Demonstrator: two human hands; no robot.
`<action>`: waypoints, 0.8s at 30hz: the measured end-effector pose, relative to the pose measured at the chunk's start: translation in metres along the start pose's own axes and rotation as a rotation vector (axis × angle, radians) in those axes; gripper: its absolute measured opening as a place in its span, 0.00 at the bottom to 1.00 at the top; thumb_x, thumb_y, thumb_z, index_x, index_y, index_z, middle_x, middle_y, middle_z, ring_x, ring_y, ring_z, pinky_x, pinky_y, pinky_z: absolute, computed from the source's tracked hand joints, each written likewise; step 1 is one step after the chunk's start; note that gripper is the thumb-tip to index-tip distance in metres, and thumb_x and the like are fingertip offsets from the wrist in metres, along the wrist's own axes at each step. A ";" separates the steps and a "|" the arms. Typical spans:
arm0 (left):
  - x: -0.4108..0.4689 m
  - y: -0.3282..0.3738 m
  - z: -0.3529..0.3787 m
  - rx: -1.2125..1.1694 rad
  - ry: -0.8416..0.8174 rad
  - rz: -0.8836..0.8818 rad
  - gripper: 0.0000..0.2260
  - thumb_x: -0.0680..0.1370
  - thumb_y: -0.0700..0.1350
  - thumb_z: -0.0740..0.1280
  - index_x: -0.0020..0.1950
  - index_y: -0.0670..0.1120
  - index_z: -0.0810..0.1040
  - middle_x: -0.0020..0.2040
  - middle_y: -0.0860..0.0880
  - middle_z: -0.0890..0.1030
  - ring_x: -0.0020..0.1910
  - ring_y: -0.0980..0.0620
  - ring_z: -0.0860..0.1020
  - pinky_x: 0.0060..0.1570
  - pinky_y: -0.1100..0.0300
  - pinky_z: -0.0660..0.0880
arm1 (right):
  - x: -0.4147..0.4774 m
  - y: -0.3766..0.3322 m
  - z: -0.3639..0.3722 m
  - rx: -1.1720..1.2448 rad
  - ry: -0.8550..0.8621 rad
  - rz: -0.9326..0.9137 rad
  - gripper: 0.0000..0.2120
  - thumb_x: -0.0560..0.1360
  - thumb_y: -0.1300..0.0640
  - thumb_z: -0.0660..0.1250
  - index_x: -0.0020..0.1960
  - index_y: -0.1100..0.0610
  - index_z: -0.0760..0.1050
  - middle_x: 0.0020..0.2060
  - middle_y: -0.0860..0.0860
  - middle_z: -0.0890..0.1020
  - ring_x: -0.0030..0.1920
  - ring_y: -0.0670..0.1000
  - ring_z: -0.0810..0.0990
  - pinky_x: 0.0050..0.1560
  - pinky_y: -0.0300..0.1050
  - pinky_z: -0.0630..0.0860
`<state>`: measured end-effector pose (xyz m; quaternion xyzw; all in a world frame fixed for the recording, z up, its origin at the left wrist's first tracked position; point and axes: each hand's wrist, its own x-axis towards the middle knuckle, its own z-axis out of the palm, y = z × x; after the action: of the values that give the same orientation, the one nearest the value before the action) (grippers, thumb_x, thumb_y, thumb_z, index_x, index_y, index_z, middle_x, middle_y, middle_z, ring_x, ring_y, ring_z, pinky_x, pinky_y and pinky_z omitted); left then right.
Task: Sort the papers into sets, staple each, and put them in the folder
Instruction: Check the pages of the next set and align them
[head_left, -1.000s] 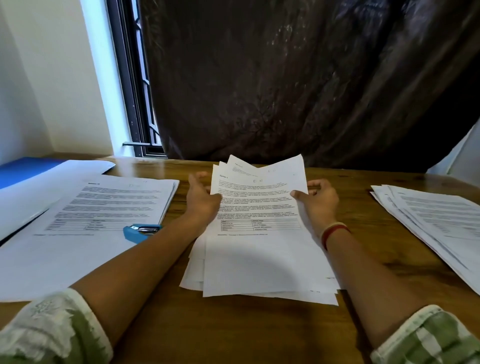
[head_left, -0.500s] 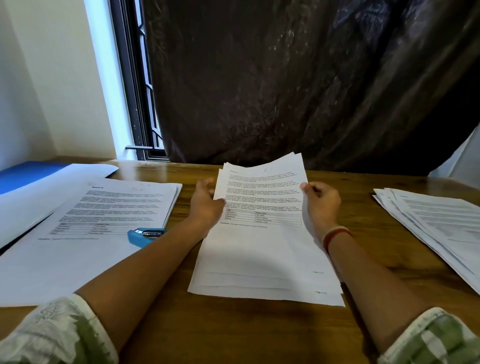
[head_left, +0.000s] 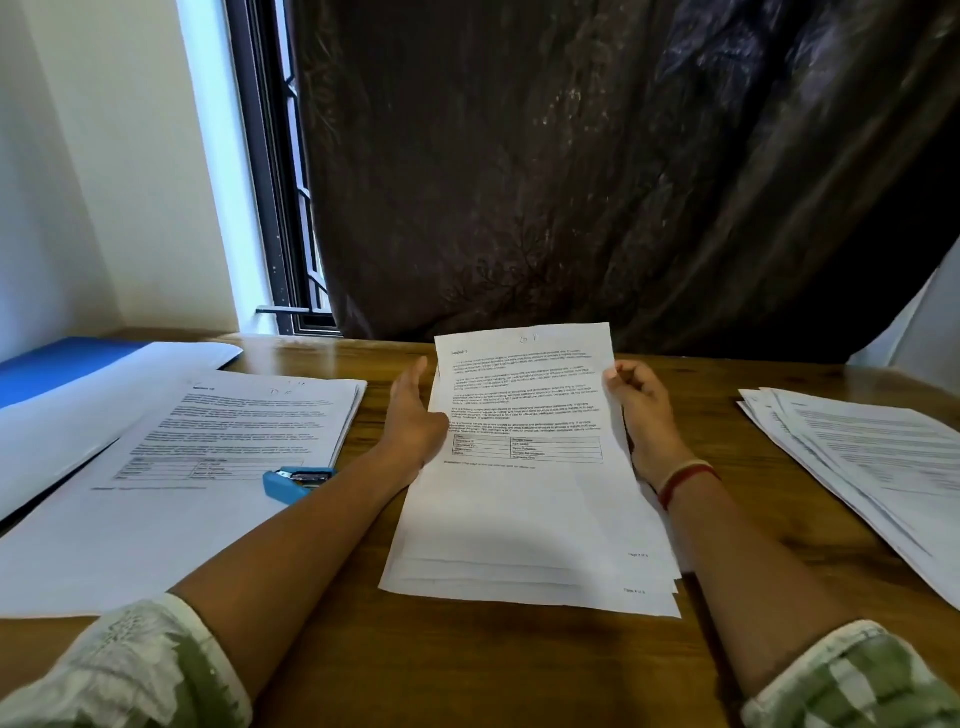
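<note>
Dark curtain (head_left: 597, 171) hangs behind a wooden desk (head_left: 467, 670), w/ a barred window (head_left: 280, 208) at its left edge. Landmark: the held paper set (head_left: 524, 467), mid-desk, several sheets roughly squared, top edge raised off the desk, bottom edge resting on the wood. Left hand (head_left: 413, 426) is at the set's left edge, thumb on the front, fingers behind; closed on the sheets. Right hand (head_left: 644, 410) pinches the set's right edge near the top corner, fingers curled shut on it. Left of the set: a blue stapler (head_left: 296, 480), lying on a printed stack (head_left: 223, 441). Further left of the set, a blue folder (head_left: 62, 364), partly under white sheets. Right of the set, well apart: a fanned loose pile (head_left: 872, 467) at the desk's edge.
</note>
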<state>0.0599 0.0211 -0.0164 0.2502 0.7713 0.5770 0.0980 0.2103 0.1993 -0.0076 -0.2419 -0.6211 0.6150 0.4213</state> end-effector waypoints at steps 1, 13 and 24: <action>0.000 -0.001 -0.001 -0.018 -0.016 0.006 0.39 0.76 0.35 0.69 0.78 0.56 0.52 0.76 0.51 0.60 0.71 0.47 0.66 0.51 0.57 0.76 | 0.001 -0.002 -0.003 0.037 -0.034 0.048 0.06 0.81 0.60 0.60 0.46 0.54 0.73 0.48 0.52 0.82 0.47 0.53 0.80 0.45 0.47 0.78; -0.007 0.007 -0.008 -0.399 -0.191 0.084 0.08 0.77 0.32 0.66 0.46 0.45 0.79 0.48 0.49 0.83 0.47 0.50 0.81 0.38 0.62 0.79 | -0.005 -0.014 -0.005 0.287 -0.121 0.224 0.14 0.79 0.57 0.56 0.36 0.58 0.72 0.31 0.53 0.81 0.35 0.55 0.77 0.36 0.44 0.73; -0.005 -0.001 -0.011 -0.499 -0.256 0.142 0.17 0.77 0.41 0.65 0.28 0.48 0.79 0.44 0.49 0.84 0.46 0.45 0.78 0.39 0.60 0.78 | 0.008 -0.004 -0.013 -0.159 -0.108 0.148 0.21 0.73 0.65 0.71 0.63 0.56 0.70 0.50 0.51 0.79 0.43 0.50 0.80 0.37 0.42 0.77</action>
<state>0.0591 0.0098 -0.0143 0.3425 0.5673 0.7181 0.2127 0.2178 0.2130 -0.0035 -0.2862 -0.6700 0.6054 0.3205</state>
